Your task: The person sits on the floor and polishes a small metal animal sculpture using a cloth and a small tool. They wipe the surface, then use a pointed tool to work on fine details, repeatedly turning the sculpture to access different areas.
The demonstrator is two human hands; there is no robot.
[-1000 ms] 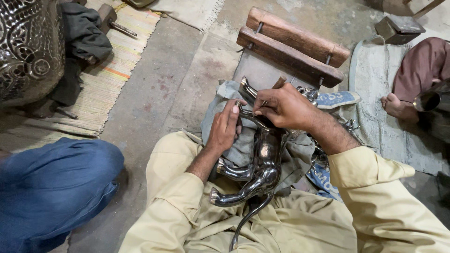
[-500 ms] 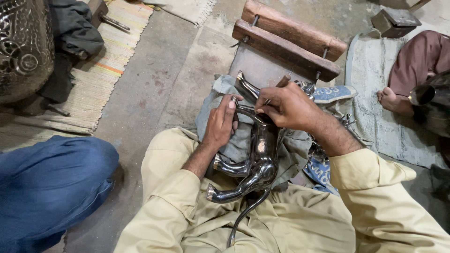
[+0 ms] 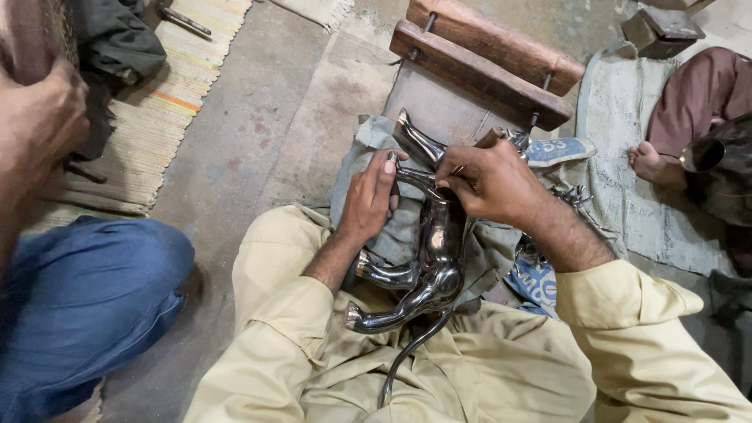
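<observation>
A shiny dark metal animal figure lies on its back across my lap, legs pointing left and its thin tail curling toward me. My left hand presses down on a grey cloth beside the figure, thumb against one leg. My right hand grips a wooden-handled tool, whose tip rests on the figure's front leg.
A wooden clamp block lies just beyond the cloth on the concrete floor. At left sits another person in blue trousers, their hand raised. A third person's bare foot rests on a mat at right. A striped woven mat lies upper left.
The view has shifted; the neighbour's hand has come into sight at upper left. My hands stay on the figure, the right one working the tool slightly along the leg.
</observation>
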